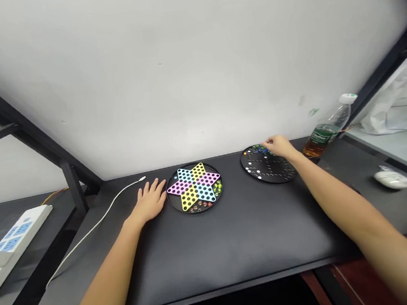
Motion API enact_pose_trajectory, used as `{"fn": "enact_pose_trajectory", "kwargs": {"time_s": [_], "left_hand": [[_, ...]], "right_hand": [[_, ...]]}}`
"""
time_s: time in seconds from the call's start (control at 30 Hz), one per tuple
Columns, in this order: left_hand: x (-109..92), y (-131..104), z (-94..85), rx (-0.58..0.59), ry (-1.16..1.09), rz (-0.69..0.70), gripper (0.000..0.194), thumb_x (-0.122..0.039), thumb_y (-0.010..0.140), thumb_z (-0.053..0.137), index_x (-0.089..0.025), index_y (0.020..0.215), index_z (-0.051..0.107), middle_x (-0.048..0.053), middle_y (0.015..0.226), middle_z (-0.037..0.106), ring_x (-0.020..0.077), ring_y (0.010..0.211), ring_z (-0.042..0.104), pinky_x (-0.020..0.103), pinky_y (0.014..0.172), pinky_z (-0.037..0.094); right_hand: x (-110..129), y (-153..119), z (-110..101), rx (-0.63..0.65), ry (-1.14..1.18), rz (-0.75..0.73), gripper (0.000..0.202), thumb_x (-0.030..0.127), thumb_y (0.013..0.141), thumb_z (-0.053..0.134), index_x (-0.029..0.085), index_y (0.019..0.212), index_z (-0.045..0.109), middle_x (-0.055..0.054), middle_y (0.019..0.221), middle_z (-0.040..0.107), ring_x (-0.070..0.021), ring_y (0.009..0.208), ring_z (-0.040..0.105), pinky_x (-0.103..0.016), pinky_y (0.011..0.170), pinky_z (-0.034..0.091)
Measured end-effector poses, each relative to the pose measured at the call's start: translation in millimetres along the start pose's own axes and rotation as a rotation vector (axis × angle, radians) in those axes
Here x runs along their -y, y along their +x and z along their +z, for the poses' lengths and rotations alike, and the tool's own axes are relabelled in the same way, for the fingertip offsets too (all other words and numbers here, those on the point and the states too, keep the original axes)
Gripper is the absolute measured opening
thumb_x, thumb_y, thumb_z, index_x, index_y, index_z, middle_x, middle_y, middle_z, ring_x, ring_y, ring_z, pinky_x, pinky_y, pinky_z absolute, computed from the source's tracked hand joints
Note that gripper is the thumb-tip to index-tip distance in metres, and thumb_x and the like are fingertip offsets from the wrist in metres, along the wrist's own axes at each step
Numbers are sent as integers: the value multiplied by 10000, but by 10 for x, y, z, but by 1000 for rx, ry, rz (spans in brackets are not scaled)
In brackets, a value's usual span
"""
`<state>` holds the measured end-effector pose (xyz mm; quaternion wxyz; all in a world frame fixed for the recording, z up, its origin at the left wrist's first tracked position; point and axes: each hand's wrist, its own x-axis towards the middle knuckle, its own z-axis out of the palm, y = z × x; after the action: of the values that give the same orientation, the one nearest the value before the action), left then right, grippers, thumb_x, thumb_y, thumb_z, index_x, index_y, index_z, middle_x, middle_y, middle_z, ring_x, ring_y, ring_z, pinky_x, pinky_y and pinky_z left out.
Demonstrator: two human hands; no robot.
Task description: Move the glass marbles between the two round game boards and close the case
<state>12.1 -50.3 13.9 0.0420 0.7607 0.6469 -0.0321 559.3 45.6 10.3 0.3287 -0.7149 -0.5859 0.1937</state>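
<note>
My left hand [151, 201] lies flat on the dark table, fingers spread, just left of a round board with a colored star [194, 185]. Red marbles [200, 205] sit in that board's front rim area, and yellow-green marbles [217, 187] at its right. Over the back right of a black round tray [274, 171], my right hand [276, 145] has its fingers pressed together; what they hold, if anything, is too small to make out. Blue marbles [261, 150] lie by its fingertips, and white marbles [258, 171] and an orange one [245, 153] are at the tray's left.
A bottle of brown drink [324, 134] stands right of my right hand. Farther right lies a white mouse [392, 179]. A white cable [97, 223] crosses the table's left side, near a power strip [20, 239]. A wall rises behind the table.
</note>
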Motion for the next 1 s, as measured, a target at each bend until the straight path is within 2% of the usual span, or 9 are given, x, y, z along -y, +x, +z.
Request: {"fn": "enact_pose_trajectory", "kwargs": {"time_s": [0.07, 0.17, 0.3, 0.37, 0.43, 0.57, 0.67, 0.8, 1.0], "left_hand": [[9, 4, 10, -1, -7, 3, 605, -474, 1002, 208, -276, 1569, 285, 48, 1651, 229, 370, 1505, 195, 599, 1178, 223], [17, 7, 19, 2, -14, 4, 607, -473, 1002, 202, -275, 1570, 280, 45, 1655, 217, 374, 1507, 183, 598, 1184, 207], [7, -1, 7, 11, -12, 0, 605, -466, 1003, 200, -272, 1571, 279, 43, 1657, 210, 375, 1507, 182, 597, 1185, 206], [0, -5, 1, 11, 1, -3, 602, -462, 1003, 205, -275, 1570, 283, 39, 1655, 215, 368, 1507, 188, 591, 1185, 213], [-4, -6, -1, 5, 16, -7, 598, -462, 1004, 209, -281, 1568, 287, 34, 1651, 227, 358, 1505, 203, 582, 1184, 226], [-3, 0, 6, 2, 13, -4, 600, -464, 1004, 207, -281, 1570, 284, 35, 1652, 225, 360, 1505, 204, 587, 1183, 225], [-9, 5, 5, 4, 7, -5, 601, -457, 1003, 207, -274, 1570, 284, 41, 1654, 220, 368, 1505, 198, 597, 1183, 217], [-20, 1, -6, 7, 4, -9, 603, -456, 1002, 208, -268, 1570, 285, 50, 1653, 223, 369, 1504, 200, 600, 1180, 222], [-17, -4, -8, 1, 0, -1, 608, -466, 1001, 202, -262, 1566, 297, 50, 1650, 232, 377, 1502, 202, 596, 1181, 223]], "right_hand": [[-14, 7, 64, 28, -272, -126, 189, 370, 781, 707, 196, 851, 730, -73, 784, 694, -249, 824, 634, -316, 736, 471], [-32, 31, 103, 97, -431, -178, 240, 327, 797, 690, 211, 995, 761, -101, 948, 732, -270, 934, 651, -337, 809, 478], [-22, 48, 120, 100, -373, -152, 162, 313, 771, 725, 202, 883, 759, -85, 852, 710, -249, 875, 638, -323, 774, 481], [17, 41, 105, 90, -169, -96, 158, 334, 745, 761, 186, 784, 722, -55, 723, 648, -208, 759, 601, -289, 675, 474], [75, 25, 54, 117, 201, 9, 211, 353, 737, 778, 181, 733, 657, -13, 614, 538, -149, 611, 509, -242, 525, 419], [190, -19, -159, 363, 1040, 245, 221, 289, 807, 703, 210, 757, 502, 35, 594, 390, -93, 501, 344, -164, 361, 281], [222, -50, -319, 464, 1351, 425, 126, 194, 859, 563, 219, 812, 449, 16, 642, 400, -99, 515, 370, -134, 333, 290], [183, -43, -392, 383, 1392, 565, 78, 178, 876, 451, 221, 823, 414, -13, 684, 438, -111, 524, 405, -138, 309, 296], [53, 16, -266, 105, 981, 449, 260, 296, 907, 557, 231, 705, 406, 77, 505, 260, -85, 414, 241, -164, 306, 159]]}}
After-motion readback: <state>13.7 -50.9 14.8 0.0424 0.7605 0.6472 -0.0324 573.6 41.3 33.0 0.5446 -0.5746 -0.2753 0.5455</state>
